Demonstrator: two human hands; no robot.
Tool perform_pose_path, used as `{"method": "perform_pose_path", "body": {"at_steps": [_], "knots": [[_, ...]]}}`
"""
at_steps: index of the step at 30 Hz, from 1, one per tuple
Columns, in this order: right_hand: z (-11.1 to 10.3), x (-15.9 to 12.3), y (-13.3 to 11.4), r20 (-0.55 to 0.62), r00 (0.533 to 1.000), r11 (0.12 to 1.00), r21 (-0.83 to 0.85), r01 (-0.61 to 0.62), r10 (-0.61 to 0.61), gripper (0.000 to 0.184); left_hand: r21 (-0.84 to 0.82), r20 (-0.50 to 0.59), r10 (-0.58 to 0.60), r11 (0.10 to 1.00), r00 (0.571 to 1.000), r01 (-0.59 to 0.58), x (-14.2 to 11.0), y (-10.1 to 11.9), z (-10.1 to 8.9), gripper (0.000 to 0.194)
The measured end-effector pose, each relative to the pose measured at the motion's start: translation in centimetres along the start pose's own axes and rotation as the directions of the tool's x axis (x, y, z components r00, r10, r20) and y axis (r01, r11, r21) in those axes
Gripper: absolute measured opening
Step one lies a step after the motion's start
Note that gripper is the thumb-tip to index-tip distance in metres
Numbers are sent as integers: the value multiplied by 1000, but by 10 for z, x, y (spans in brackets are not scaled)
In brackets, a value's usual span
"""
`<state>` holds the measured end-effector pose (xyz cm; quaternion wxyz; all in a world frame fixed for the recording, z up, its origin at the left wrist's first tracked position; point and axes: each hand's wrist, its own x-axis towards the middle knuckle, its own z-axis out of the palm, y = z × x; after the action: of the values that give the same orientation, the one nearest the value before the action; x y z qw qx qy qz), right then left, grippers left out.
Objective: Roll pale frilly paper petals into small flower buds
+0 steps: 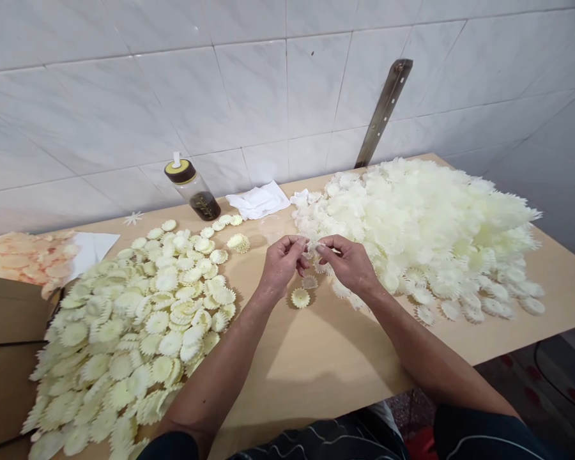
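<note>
Nearest, L pile [163,319] of yellowish frilly discs spreads beside the L forearm [225,367]; best keep elbow & sleeve off it, or discs may drag. Ahead, a loose disc [300,298] lies on the table [326,354], w/ a paler disc [309,282] just beyond, below the hands.

Above them, a thin whitish piece [312,245] is between both hands' fingertips. L hand [283,262]: thumb & finger pinched on it; R hand [349,263]: same, from its side. Exact grip pts too small to tell. Looks flimsy: light pinch, even pull, no twisting, else the frill may tear. R pile [421,223] is close to R hand, so mind the wrist. Bottle [194,191] & tissue [259,200] sit farther, by the wall [249,83].
</note>
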<state>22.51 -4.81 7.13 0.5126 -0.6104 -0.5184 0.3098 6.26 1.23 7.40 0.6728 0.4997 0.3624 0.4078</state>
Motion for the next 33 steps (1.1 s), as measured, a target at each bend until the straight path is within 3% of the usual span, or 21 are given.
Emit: {"method": "perform_pose_path", "body": {"at_steps": [11,18,27,33], "knots": [[1,-2,5,-57,998,997,-72,28,-33,36,-1,24,-18,1000,1000,18,-1,-1,2,53],[2,-1,3,-42,993,993,-15,114,-115,31,48,40,-32,998,999,30,-1,1,0,45],[5,-1,10,-83,983,984,-81,158,-165,26,140,-6,59,988,998,-57,1,-7,0,34],[4,-1,7,-63,996,994,-95,57,-63,22,352,-38,201,920,979,-175,-3,-12,1,25]]}}
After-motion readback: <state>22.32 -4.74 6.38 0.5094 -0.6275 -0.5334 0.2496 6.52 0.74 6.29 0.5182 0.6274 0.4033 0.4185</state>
